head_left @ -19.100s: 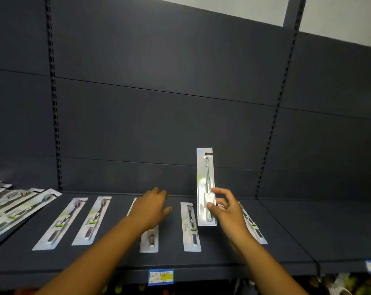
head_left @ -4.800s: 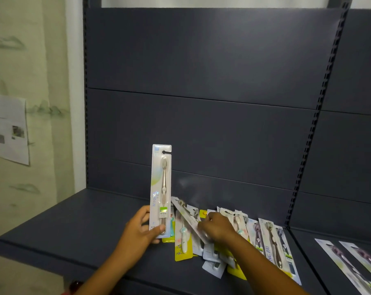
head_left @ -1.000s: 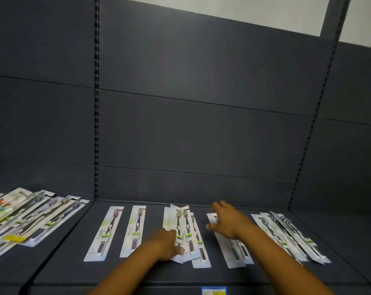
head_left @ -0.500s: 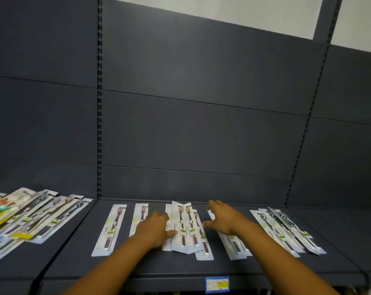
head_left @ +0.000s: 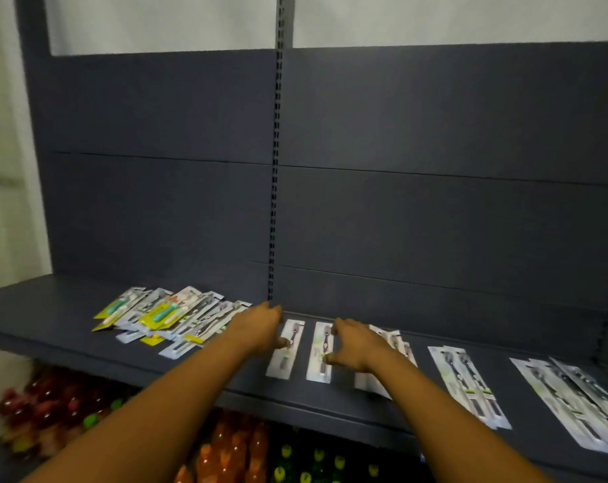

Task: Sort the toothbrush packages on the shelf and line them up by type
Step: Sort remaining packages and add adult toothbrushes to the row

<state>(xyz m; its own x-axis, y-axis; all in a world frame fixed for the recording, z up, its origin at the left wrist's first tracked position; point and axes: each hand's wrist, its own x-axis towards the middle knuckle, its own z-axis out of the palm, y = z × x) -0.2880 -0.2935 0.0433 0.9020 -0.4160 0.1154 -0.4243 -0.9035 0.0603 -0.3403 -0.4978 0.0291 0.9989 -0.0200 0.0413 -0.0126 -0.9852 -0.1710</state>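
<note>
Since half a second ago the view has swung left, so the jumbled pile of packages (head_left: 172, 320) now lies well inside the picture on the left part of the shelf (head_left: 51, 308), and both hands have shifted left with it. The left hand (head_left: 260, 329) now reaches out flat over the shelf between the pile and the first single package (head_left: 286, 348), fingers stretched forward and relaxed, thumb touching that package's left edge, holding nothing. The right hand (head_left: 353, 346) hovers low over the shelf with fingers loosely spread, its thumb and fingertips lying on the second single package (head_left: 320, 350); it grips nothing. Just behind the right wrist sits a small overlapping group of packages (head_left: 393, 343), partly hidden by the arm. Farther right lies a pair of packages (head_left: 470, 385) side by side, and beyond them another fanned group (head_left: 574, 402) near the right edge. The pile on the left mixes white cards with yellow ones holding teal brushes, overlapping at odd angles. Below the shelf, rows of bottles (head_left: 240, 454) in red, orange and green show, blurred.
</note>
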